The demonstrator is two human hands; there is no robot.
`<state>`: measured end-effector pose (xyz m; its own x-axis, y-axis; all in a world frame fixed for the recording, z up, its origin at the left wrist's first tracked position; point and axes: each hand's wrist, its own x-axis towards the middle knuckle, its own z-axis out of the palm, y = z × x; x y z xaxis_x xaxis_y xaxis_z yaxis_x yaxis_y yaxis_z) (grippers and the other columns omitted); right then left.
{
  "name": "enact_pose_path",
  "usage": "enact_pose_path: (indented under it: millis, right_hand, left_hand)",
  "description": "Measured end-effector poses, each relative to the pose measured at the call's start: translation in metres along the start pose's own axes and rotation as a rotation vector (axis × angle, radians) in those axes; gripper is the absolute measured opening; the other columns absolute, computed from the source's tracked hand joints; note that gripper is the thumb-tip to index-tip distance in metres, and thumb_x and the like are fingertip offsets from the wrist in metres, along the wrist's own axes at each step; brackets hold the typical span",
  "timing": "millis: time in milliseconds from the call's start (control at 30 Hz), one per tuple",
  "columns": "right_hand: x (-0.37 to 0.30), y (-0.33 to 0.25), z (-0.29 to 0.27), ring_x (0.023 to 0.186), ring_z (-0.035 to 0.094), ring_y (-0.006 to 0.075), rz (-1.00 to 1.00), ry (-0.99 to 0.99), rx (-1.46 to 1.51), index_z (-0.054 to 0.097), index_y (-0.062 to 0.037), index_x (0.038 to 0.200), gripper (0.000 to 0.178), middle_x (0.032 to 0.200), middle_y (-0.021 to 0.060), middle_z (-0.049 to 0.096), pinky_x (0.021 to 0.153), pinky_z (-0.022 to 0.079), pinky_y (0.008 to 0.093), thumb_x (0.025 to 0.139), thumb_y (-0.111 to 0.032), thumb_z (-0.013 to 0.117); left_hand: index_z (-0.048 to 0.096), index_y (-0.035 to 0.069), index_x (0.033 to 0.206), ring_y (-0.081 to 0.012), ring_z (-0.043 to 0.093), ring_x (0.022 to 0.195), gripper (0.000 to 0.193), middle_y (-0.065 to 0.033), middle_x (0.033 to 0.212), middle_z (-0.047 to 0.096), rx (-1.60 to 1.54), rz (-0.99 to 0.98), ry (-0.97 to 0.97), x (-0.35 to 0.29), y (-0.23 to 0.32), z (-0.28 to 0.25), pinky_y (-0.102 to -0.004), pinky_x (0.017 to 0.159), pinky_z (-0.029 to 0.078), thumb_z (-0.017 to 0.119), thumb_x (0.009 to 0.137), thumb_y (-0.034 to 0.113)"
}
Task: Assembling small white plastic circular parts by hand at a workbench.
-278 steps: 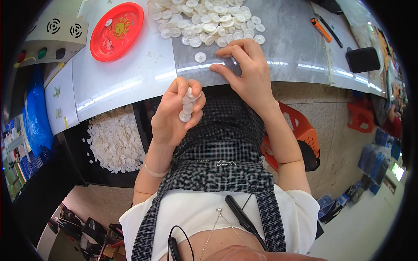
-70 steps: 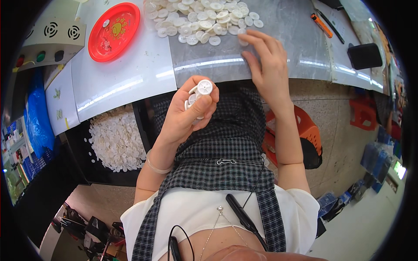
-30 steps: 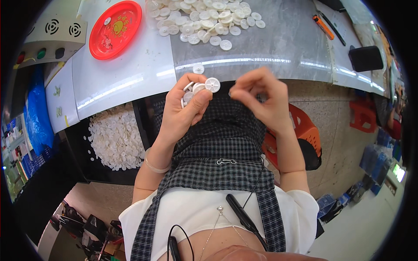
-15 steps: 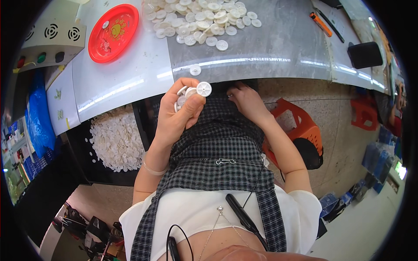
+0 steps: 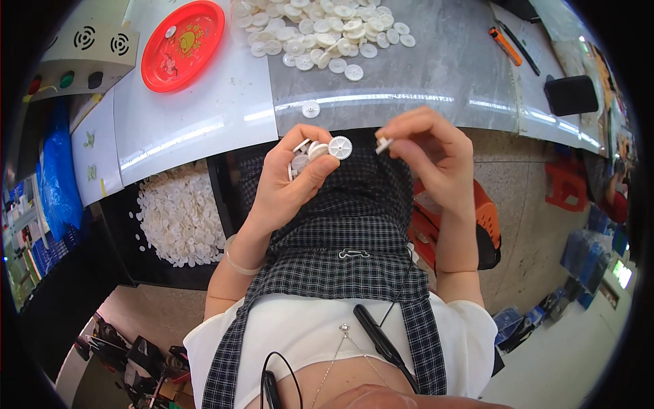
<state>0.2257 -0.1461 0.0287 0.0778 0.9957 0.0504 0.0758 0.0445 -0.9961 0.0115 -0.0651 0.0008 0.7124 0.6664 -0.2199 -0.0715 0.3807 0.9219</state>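
1. Head view: since half a second ago, the right hand (image 5: 439,155) has come up from the dark apron (image 5: 340,228) and now shows a small white piece (image 5: 383,145). The left hand (image 5: 286,187) has hardly moved.

2. The left hand is curled, partly closed, around a bunch of white wheels (image 5: 300,162). Its thumb and first finger hold one toothed wheel (image 5: 340,147) out at the tips, flat face up to the camera.

3. The right hand's thumb and finger are pinched on the small white piece. It looks tilted, but blur hides its exact shape.

4. The small piece is just right of the toothed wheel, about level with it. They do not touch. The wheel is round, so it has no long way. The left hand has the wheel, and the right hand is across the gap.

5. One loose wheel (image 5: 310,109) lies on the table (image 5: 436,82), near its front edge, just beyond the left hand. The pile of white wheels (image 5: 327,31) is farther back.
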Motion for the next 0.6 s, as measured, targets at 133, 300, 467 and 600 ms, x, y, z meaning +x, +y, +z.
enact_pose_path:
  millis: [133, 300, 467, 600]
  right_hand:
    - [0.009, 0.011, 0.020, 0.089, 0.064, 0.0140, -0.125, 0.157, -0.023, 0.062, 0.0020, 0.102, 0.013, 0.101, 0.0133, 0.066, 0.072, 0.052, 0.0232, 0.091, 0.006, 0.056]
    - [0.014, 0.012, 0.033, 0.097, 0.066, 0.0163, -0.068, 0.179, 0.144, 0.057, 0.0003, 0.102, 0.009, 0.106, 0.0163, 0.067, 0.074, 0.053, 0.0238, 0.094, 0.002, 0.055]
    - [0.014, 0.018, 0.034, 0.099, 0.066, 0.0185, -0.108, 0.106, 0.087, 0.057, 0.0003, 0.102, 0.011, 0.107, 0.0172, 0.067, 0.080, 0.054, 0.0266, 0.092, 0.004, 0.056]
    - [0.013, 0.020, 0.039, 0.100, 0.066, 0.0206, -0.109, 0.057, 0.040, 0.059, 0.0002, 0.100, 0.013, 0.108, 0.0164, 0.066, 0.086, 0.053, 0.0298, 0.089, 0.007, 0.059]
  left_hand:
    - [0.055, 0.005, 0.104, 0.0022, 0.040, 0.053, 0.017, 0.0075, 0.068, 0.051, -0.012, -0.002, -0.019, -0.001, 0.001, -0.001, -0.0145, 0.045, 0.029, 0.063, 0.095, 0.017]
    - [0.055, 0.005, 0.104, 0.0022, 0.040, 0.053, 0.018, 0.0073, 0.069, 0.051, -0.033, 0.005, -0.010, -0.002, -0.001, -0.003, -0.0144, 0.045, 0.029, 0.063, 0.095, 0.017]
    - [0.055, 0.005, 0.104, 0.0021, 0.040, 0.053, 0.018, 0.0072, 0.070, 0.051, -0.042, 0.000, -0.007, -0.001, -0.001, -0.003, -0.0143, 0.045, 0.029, 0.064, 0.095, 0.019]
    - [0.054, 0.005, 0.105, 0.0017, 0.041, 0.053, 0.019, 0.0071, 0.068, 0.051, -0.047, 0.009, -0.006, 0.000, -0.005, -0.005, -0.0142, 0.044, 0.028, 0.062, 0.096, 0.018]
